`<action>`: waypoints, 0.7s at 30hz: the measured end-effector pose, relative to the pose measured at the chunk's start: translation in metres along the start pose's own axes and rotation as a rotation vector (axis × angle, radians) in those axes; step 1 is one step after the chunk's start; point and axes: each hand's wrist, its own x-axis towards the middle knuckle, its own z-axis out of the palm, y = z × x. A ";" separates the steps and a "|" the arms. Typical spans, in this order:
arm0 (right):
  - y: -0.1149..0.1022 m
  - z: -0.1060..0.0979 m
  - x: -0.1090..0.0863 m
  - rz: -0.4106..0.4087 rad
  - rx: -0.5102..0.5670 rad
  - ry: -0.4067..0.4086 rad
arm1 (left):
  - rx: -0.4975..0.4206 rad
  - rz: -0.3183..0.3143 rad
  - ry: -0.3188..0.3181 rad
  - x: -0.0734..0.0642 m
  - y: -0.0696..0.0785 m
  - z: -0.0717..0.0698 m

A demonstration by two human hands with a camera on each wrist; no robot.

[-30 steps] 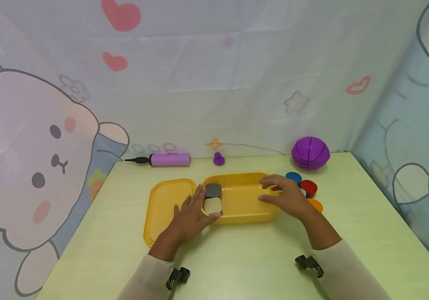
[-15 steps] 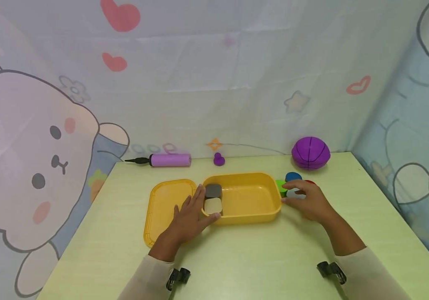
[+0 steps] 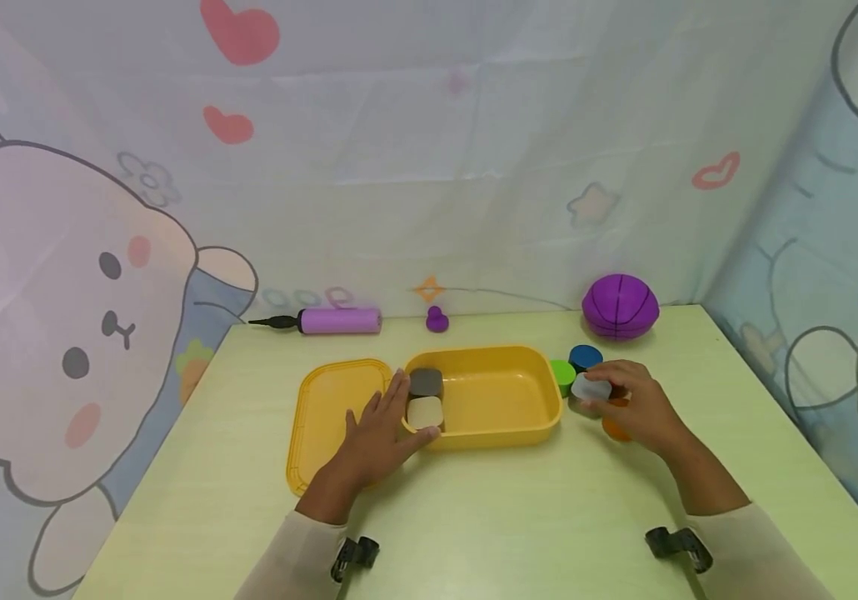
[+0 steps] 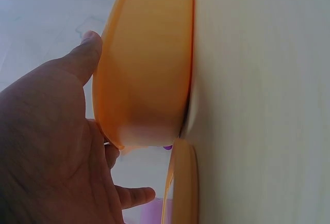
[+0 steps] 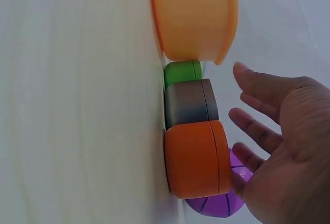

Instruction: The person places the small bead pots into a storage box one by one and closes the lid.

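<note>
My left hand (image 3: 376, 442) rests at the left end of a yellow plastic box (image 3: 500, 433), its fingers fairly straight along the rim and the thumb on the near side. Inside that end sit a dark grey jar (image 3: 426, 382) and a cream jar (image 3: 426, 412). Over the small jars to the right hovers my right hand (image 3: 639, 408), fingers spread around the top of a silver-grey jar (image 3: 590, 387). In the right wrist view the fingertips stand apart from this grey jar (image 5: 188, 102). An orange jar (image 3: 615, 425) lies partly under the hand; a red one is mostly hidden.
Beside the box's right end are a green jar (image 3: 563, 375) and a blue jar (image 3: 586, 357). A yellow lid (image 3: 331, 408) lies to the left. Along the back are a purple pump (image 3: 341, 321), a small purple object (image 3: 437, 318) and a purple ball (image 3: 620, 307).
From above the right end of the box, my right hand has moved right to the grey jar, uncovering the green one. My left hand has stayed at the rim.
</note>
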 end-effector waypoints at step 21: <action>0.025 0.011 -0.004 -0.022 -0.057 0.026 | 0.002 0.007 0.004 -0.001 0.000 -0.002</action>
